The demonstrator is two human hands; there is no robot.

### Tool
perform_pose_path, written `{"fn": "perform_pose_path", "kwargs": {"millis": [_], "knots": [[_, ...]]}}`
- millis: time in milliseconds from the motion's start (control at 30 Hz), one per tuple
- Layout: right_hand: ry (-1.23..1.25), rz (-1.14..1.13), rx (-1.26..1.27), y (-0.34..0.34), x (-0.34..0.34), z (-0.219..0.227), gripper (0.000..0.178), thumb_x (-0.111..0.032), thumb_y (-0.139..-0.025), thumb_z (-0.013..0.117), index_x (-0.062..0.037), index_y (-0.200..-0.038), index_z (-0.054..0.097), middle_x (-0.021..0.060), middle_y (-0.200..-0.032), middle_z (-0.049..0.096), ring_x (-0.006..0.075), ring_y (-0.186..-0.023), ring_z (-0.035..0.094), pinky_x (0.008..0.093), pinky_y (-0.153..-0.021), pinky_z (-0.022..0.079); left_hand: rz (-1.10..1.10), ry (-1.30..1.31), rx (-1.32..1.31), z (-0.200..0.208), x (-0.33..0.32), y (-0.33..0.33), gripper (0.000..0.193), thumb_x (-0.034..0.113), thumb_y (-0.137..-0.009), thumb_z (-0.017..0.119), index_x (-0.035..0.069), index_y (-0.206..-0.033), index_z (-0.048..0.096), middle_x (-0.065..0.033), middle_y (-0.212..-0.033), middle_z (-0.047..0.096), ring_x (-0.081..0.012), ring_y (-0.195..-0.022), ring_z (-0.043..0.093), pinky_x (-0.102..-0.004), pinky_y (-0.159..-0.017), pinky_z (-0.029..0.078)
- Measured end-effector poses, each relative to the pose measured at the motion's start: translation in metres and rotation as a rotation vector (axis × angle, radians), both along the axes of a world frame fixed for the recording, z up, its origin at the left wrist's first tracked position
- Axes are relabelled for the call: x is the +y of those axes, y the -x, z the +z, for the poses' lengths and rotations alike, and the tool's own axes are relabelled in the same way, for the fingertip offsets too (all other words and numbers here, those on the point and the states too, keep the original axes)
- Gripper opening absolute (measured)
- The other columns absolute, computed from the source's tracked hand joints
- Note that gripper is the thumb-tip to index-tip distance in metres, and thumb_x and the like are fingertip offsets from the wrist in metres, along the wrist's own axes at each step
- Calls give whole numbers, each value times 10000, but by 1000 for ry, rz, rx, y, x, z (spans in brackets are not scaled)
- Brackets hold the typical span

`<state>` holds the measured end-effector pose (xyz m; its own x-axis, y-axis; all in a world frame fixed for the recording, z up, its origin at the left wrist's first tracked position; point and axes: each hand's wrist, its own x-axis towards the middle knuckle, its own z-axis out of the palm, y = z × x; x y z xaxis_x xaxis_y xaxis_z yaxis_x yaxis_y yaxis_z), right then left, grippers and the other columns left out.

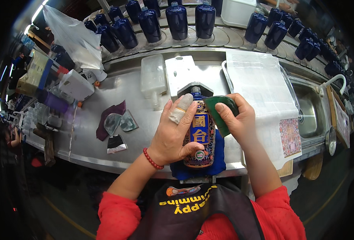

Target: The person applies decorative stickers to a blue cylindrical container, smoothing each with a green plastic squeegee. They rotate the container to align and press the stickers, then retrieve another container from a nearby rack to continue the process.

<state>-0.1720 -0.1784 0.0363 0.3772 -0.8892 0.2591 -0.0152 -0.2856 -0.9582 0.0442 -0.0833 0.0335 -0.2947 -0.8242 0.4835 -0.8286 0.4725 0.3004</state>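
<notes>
A dark blue bottle (201, 151) with a patterned label wrap and a blue panel lies on its back in front of me, its neck pointing away. My left hand (165, 136) holds it from the left, fingers along its upper part and thumb across its lower front. A pale finger cover, banded near its middle, sits on one finger. In my right hand (239, 122) is a flat green scraper (215, 115), pinched between thumb and fingers, its edge at the bottle's upper right side. A blue cloth (220, 158) lies under the bottle, and a metal holder (207, 89) surrounds its neck.
Bare blue bottles (177, 22) stand along a slatted conveyor (237, 37) at the back. White sheets (251, 80) and a patterned label (290, 138) lie right, beside a sink (311, 106). Left are scraper-like pieces (113, 124), a clear container (153, 74) and a white box (77, 85).
</notes>
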Motion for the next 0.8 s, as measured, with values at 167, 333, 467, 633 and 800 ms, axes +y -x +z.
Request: {"fn": "perform_pose_path", "kwargs": {"millis": [167,333,467,633,800], "knots": [[430,-141,216,3,2,-3,332,40,-936,583,22,-1267,598,189,-1109,684,272,-965,667,349,-831,540,52,-147,290,-6,4,0,963,676,-958,483,-85,-1525,323,-312,-1401,525,-448,-1331,497,-529,-1182,274],[591,-5,352,-3,8,-23,630,192,-802,503,20,-1408,527,232,-1336,599,393,-1175,580,425,-1011,486,79,-176,484,-21,4,3,947,654,-981,468,-94,-1534,288,-321,-1464,459,-442,-1381,450,-460,-1170,321],[589,15,344,-4,10,-31,650,189,-793,504,18,-1420,516,229,-1301,621,385,-1148,588,429,-994,489,88,-200,500,-28,7,2,926,636,-995,459,-99,-1532,287,-327,-1489,426,-438,-1403,428,-441,-1158,340],[509,19,350,2,8,-24,620,162,-824,515,17,-1427,512,229,-1265,640,377,-1110,606,424,-983,488,87,-220,567,-31,7,2,911,629,-1005,445,-102,-1526,291,-337,-1476,433,-441,-1396,436,-430,-1147,355],[367,-88,261,9,3,-17,580,137,-862,510,5,-1426,518,250,-1267,636,379,-1085,634,422,-937,517,109,-182,257,-4,44,19,992,662,-897,605,-44,-1537,327,-324,-1520,382,-467,-1424,372,-540,-1187,242]]}}
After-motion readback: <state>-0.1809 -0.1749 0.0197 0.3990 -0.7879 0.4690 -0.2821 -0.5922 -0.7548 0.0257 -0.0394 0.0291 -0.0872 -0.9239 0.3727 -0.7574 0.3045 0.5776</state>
